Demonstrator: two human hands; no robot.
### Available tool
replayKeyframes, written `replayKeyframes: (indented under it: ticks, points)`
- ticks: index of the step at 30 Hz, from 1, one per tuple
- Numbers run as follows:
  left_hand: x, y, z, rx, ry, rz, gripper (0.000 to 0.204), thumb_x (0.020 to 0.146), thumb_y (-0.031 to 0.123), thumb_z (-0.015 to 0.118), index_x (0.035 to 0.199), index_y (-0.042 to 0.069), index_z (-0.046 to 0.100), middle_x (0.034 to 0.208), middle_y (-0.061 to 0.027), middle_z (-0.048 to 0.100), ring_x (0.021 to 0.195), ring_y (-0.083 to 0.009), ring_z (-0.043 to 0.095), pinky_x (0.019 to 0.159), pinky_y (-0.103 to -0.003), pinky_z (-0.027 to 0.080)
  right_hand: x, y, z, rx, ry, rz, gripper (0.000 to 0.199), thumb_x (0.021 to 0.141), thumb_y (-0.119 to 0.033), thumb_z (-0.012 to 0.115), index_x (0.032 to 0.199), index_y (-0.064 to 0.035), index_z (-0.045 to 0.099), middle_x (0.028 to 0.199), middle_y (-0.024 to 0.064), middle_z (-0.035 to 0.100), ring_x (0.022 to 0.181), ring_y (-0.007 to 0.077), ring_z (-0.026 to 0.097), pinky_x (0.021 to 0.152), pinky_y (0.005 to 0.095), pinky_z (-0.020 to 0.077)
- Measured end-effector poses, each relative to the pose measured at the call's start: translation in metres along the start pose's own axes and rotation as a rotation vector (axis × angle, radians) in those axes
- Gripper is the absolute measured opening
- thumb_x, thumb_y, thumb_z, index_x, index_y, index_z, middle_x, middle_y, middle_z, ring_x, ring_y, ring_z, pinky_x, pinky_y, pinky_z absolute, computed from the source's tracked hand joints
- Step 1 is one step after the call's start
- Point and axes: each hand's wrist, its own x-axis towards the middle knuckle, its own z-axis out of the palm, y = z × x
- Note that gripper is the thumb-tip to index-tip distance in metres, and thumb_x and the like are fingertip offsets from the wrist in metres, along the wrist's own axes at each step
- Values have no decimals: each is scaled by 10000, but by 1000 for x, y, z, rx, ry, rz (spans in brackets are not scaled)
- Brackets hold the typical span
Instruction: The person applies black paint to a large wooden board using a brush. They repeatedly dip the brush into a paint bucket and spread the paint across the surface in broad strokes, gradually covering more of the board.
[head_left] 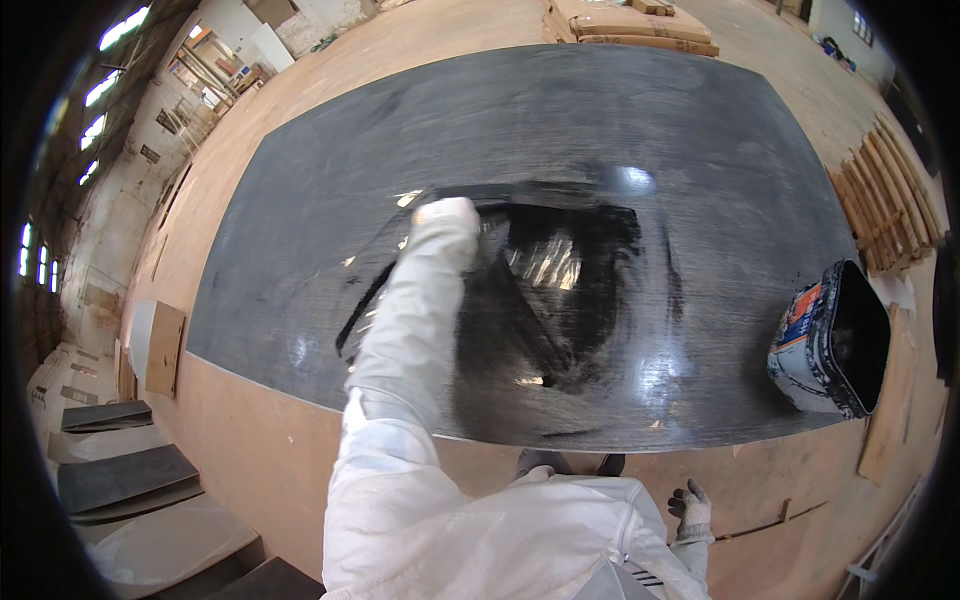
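Note:
My left arm reaches over a large dark panel (300, 220), and my left hand (447, 213) is closed, low over the surface. What it grips is hidden by the hand and sleeve; a flat dark edge shows beside it. Wet black coating (590, 330) lies under and right of that hand in a thick glossy patch with streaks, some reflecting light. My right hand (691, 506), in a pale glove with dark fingertips, hangs off the near edge. Its fingers are apart and hold nothing. A squarish bucket (800, 365) smeared with black stands at the panel's right edge.
Brown flat packages (640, 30) are stacked beyond the far edge. Wooden slats (885, 200) are piled at the right, above a loose board (885, 400). Dark and pale sheets (130, 470) lie at the lower left, near a box-like block (160, 345).

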Motion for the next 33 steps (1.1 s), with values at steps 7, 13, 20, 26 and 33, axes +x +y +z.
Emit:
replayKeyframes:
  ticks: [7,13,20,26,33]
  points:
    - [60,-140,17,21,-30,-43,445,1066,297,584,1501,215,635,1452,-113,692,1341,-329,661,1129,-444,527,-13,39,-7,6,33,80,604,1015,-83,582,1602,-23,452,1110,198,729,766,285,740,617,395,623]
    - [75,-178,13,95,-46,-4,490,1079,240,520,1567,243,565,1415,-114,715,1334,-336,664,1088,-451,555,-18,18,33,-64,18,49,643,1002,-77,585,1623,-15,427,1138,202,732,774,273,739,618,391,615]
    - [71,-186,-10,158,-151,20,494,1038,231,559,1527,273,614,1474,-94,680,1366,-321,643,1134,-446,523,-16,5,32,-37,27,-18,633,994,-88,601,1606,-24,455,1123,193,732,768,274,736,616,375,611]
    - [67,-166,2,94,-63,12,472,1024,318,609,1492,274,642,1433,-68,708,1357,-318,647,1144,-433,517,-23,15,43,-27,51,19,632,998,-75,601,1609,-27,447,1134,200,731,768,287,740,606,390,619]
    - [63,-184,-12,55,-161,-58,437,975,223,693,1411,216,711,1319,-111,767,1278,-344,701,1056,-436,563,-20,18,38,-54,17,-10,621,1011,-86,583,1611,-14,439,1136,199,731,772,280,742,607,389,624]
